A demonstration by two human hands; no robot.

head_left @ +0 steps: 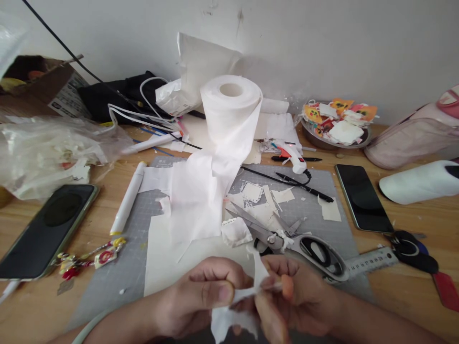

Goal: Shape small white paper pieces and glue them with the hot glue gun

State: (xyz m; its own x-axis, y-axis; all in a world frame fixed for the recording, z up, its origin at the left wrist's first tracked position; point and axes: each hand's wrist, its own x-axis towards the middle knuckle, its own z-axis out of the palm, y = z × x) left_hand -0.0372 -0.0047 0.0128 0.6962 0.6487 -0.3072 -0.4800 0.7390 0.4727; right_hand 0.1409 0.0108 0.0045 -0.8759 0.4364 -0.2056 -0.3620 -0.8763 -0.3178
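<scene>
Near the bottom edge, my left hand (201, 294) pinches a torn white piece of soft sheet (229, 322) between thumb and fingers. My right hand (301, 291) is closed on the same piece from the other side, its fingers partly blurred. A small orange thing (287, 287) shows at the right fingers; its kind is unclear. Just beyond lie large scissors (297, 246) with dark-lined handles, and a small white padded piece (236, 231). A big white roll (229, 107) stands behind, its loose end (195, 200) trailing toward me over a cream sheet (158, 253).
Paper scraps (263, 200) litter the grey cutting mat (118, 267). To the right are a glue gun (292, 155), a phone (364, 198), a steel ruler (373, 262) and a bowl of small pieces (337, 126). Another phone (50, 229) and a white marker (128, 198) lie left.
</scene>
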